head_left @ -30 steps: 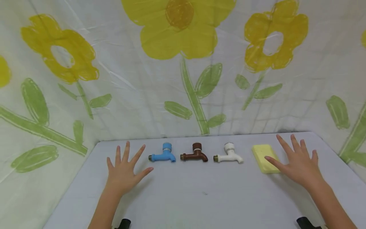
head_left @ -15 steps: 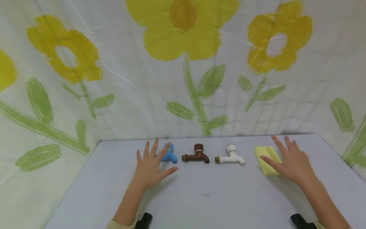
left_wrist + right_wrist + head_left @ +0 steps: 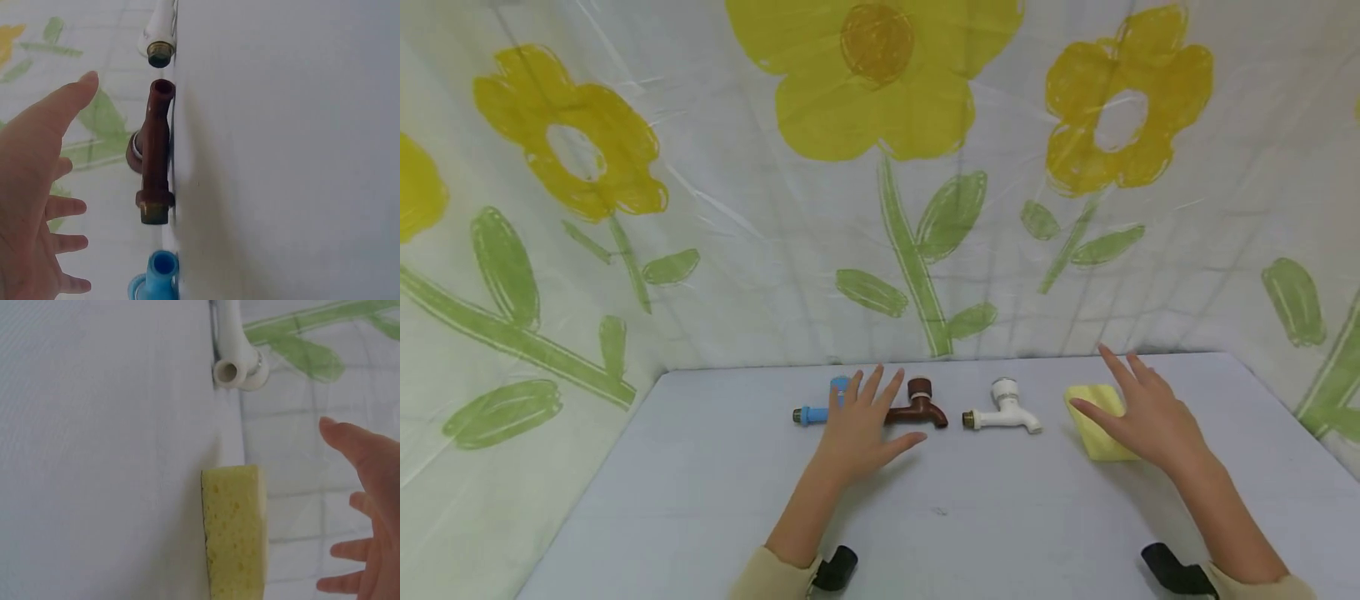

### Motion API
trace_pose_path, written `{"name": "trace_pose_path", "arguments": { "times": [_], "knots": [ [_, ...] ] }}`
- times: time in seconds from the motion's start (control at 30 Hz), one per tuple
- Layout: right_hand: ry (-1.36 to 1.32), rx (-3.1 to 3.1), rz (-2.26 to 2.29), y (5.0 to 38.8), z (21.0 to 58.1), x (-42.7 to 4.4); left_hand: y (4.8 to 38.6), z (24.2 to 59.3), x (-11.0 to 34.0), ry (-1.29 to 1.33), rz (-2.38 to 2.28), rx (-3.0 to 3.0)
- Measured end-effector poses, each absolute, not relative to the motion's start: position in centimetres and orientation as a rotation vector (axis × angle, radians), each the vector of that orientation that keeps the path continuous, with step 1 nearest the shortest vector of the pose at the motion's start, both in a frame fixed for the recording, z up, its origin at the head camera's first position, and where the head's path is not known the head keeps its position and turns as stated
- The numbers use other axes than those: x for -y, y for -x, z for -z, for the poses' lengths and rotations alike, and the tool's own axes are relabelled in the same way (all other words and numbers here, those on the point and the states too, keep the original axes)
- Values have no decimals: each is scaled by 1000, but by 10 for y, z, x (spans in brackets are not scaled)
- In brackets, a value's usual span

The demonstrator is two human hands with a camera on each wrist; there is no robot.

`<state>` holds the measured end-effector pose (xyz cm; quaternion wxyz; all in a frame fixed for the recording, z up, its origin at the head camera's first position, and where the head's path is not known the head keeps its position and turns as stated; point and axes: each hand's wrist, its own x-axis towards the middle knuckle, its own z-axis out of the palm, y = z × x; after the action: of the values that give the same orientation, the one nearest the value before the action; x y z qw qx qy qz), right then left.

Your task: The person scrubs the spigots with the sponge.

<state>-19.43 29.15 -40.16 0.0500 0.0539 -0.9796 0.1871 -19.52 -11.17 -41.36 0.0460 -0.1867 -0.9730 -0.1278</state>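
Three taps lie in a row on the white table: a blue tap (image 3: 814, 414), a brown tap (image 3: 919, 408) and a white tap (image 3: 1003, 410). My left hand (image 3: 859, 433), fingers spread, hovers in front of the blue and brown taps and hides part of both. To the right of the white tap lies a yellow sponge (image 3: 1086, 425), its pores plain in the right wrist view. Above it my right hand (image 3: 1157, 421) is held with spread fingers, covering its right side. Neither hand holds anything.
The white table (image 3: 962, 533) ends at the back against a hanging sheet (image 3: 760, 308) painted with yellow flowers. Black wrist mounts (image 3: 837, 568) sit by the cuffs of both sleeves.
My left hand has moved right, from beside the blue tap to in front of the blue and brown taps. My right hand has drifted slightly left over the sponge. The taps and sponge stay put.
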Motion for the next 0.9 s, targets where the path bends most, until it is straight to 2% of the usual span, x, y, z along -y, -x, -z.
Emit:
{"name": "trace_pose_path", "arguments": {
  "times": [0.3,0.7,0.9],
  "knots": [
    [-117,3039,-593,200,396,-283,203,413,71,683,416,2917],
    [-105,3053,-617,201,407,-288,211,419,34,799,380,2819],
    [-98,3048,-640,202,411,-292,219,429,22,875,585,2812]
  ]
}}
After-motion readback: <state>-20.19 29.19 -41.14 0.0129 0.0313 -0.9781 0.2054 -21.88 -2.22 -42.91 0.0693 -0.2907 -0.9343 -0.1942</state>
